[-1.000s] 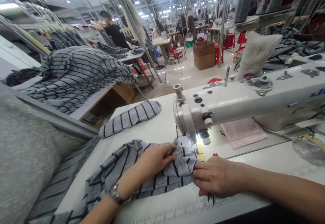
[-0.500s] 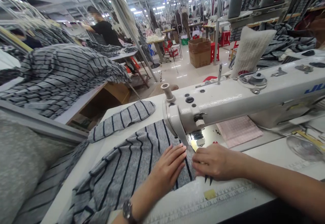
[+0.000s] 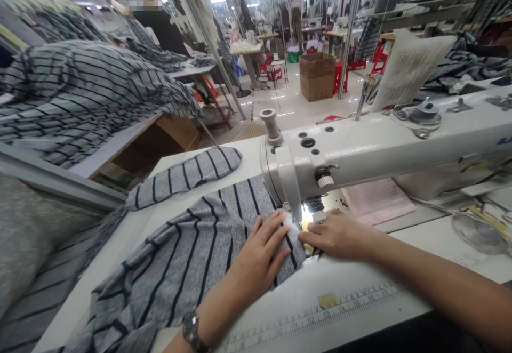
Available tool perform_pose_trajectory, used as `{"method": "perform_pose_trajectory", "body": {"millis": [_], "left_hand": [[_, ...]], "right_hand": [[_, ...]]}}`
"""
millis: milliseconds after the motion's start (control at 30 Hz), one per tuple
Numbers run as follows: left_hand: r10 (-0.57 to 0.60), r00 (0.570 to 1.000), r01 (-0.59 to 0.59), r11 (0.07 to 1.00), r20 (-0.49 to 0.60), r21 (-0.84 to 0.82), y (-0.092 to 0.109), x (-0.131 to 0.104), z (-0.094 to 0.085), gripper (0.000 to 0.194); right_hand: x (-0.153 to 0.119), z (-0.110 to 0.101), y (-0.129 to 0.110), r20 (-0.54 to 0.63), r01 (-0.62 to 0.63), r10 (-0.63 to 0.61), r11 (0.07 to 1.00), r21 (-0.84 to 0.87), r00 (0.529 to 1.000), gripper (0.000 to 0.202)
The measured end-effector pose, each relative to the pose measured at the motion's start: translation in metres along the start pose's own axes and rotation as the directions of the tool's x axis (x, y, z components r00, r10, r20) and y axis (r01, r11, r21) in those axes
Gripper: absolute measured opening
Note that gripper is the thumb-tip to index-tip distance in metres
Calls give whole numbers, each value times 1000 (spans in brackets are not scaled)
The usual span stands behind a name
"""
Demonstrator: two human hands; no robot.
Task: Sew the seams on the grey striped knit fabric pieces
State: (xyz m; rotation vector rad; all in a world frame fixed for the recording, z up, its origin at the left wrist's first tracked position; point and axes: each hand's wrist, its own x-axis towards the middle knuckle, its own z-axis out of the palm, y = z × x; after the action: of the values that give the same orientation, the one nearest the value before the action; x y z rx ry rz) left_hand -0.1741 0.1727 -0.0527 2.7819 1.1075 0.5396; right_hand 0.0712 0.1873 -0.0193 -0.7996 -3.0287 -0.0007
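A grey knit fabric with dark stripes [image 3: 188, 257] lies spread over the white table [image 3: 360, 289] in front of a white sewing machine [image 3: 380, 145]. My left hand [image 3: 262, 251] rests flat on the fabric, fingers apart, its tips close to the needle area. My right hand [image 3: 340, 233] pinches the fabric's edge just right of the presser foot, under the machine head. A small separate striped piece [image 3: 188, 174] lies farther back on the table. I wear a watch [image 3: 192, 331] on my left wrist.
A pink checked cloth [image 3: 378, 201] lies under the machine arm. A printed ruler [image 3: 320, 310] runs along the table's front edge. Piles of striped fabric [image 3: 88, 97] cover the bench on the left. A person stands at the far left; a cardboard box [image 3: 318, 75] sits in the aisle.
The bunched fabric has been spread flat and pushed forward under the machine head. Both hands have moved up toward the needle, the left one now flat on the cloth.
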Motion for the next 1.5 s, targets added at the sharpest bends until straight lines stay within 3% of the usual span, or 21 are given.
{"method": "perform_pose_trajectory", "body": {"millis": [133,300,467,533,667,867,1000,1100,1333,1500], "left_hand": [[-15,1000,15,1000,3,-10,1,4,0,36],[-8,997,6,1000,-72,-29,-14,36,4,30],[64,971,-41,994,-231,103,-8,31,5,33],[118,951,-79,986,-285,146,1,21,3,27],[146,966,-126,987,-212,102,12,12,-2,23],[124,966,-111,991,-227,71,7,21,0,27],[181,973,-174,983,-140,59,10,20,-2,30],[161,982,-154,985,-98,71,13,17,-5,35],[104,992,-96,989,-71,114,0,21,2,35],[111,986,-106,993,-127,46,-3,25,3,31]], "right_hand": [[-5,2,9,8,-15,15,999,36,1000,15],[-3,2,24,17,-179,179,984,11,984,16],[-11,-5,19,-139,-21,19,1000,-10,990,22],[-13,-7,13,-125,9,-8,1000,10,992,22],[-12,-2,7,-86,36,-33,999,39,996,28],[-8,12,12,-137,-149,144,988,-29,980,23],[-7,16,11,-96,-170,169,985,-2,981,30],[-6,17,8,-63,-215,213,976,-25,975,33],[4,0,3,98,-450,448,893,5,889,39],[3,-3,12,-10,-536,538,842,54,843,22]]}}
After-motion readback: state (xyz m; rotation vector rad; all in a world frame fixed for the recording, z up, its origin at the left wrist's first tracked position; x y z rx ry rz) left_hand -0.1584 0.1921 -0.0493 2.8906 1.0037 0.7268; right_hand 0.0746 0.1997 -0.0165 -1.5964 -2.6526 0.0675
